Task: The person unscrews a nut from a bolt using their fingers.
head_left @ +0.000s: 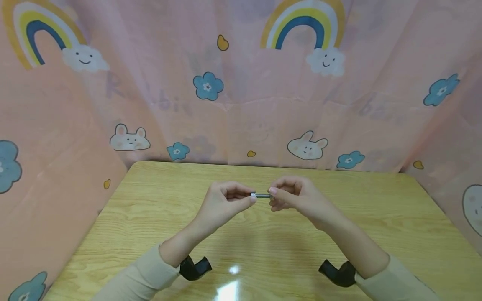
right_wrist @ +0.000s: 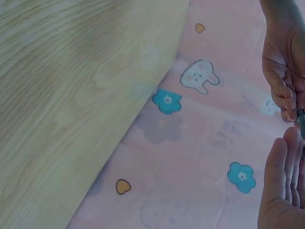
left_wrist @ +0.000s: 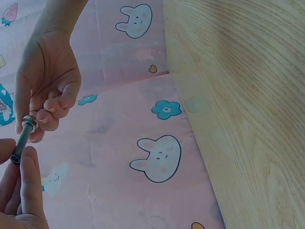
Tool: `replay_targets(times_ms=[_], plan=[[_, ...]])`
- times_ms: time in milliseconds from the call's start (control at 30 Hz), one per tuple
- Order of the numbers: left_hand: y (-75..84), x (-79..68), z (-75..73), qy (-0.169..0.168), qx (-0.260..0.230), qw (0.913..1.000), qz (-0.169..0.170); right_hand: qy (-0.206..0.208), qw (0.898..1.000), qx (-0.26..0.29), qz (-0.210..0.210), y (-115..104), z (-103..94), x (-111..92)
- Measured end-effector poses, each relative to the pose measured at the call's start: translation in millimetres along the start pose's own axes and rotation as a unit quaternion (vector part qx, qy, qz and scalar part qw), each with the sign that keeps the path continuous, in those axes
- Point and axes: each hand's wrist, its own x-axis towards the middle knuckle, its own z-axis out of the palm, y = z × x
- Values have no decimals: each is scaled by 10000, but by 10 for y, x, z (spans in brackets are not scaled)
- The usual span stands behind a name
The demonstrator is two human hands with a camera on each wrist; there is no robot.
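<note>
A silver bolt (head_left: 262,195) with a threaded shank lies level between the two hands, held above the table. My left hand (head_left: 226,205) pinches its head between thumb and fingertips. At the other end, my right hand (head_left: 297,196) has its thumb and fingers on a nut (left_wrist: 30,121) that sits on the thread. The socket in the bolt's head (left_wrist: 15,157) faces the left wrist camera. In the right wrist view only a sliver of the bolt (right_wrist: 302,125) shows at the right edge, between the left hand (right_wrist: 284,62) and right hand (right_wrist: 281,186).
The wood-grain table (head_left: 169,188) spreads beneath both hands. A pink curtain (head_left: 241,125) printed with rainbows, rabbits and flowers hangs behind it and along the sides. Black wrist mounts (head_left: 193,268) stick out from beside both sleeves. Light reflects off the table's near part.
</note>
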Motion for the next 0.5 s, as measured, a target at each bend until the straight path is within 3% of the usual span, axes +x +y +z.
replay_targets(times_ms=[200, 500], plan=[[11, 0, -4, 8, -48, 10000, 24, 96, 9997, -90, -201, -3, -14, -14], [14, -17, -4, 28, -55, 10000, 25, 21, 9998, 118, 144, -5, 11, 12]])
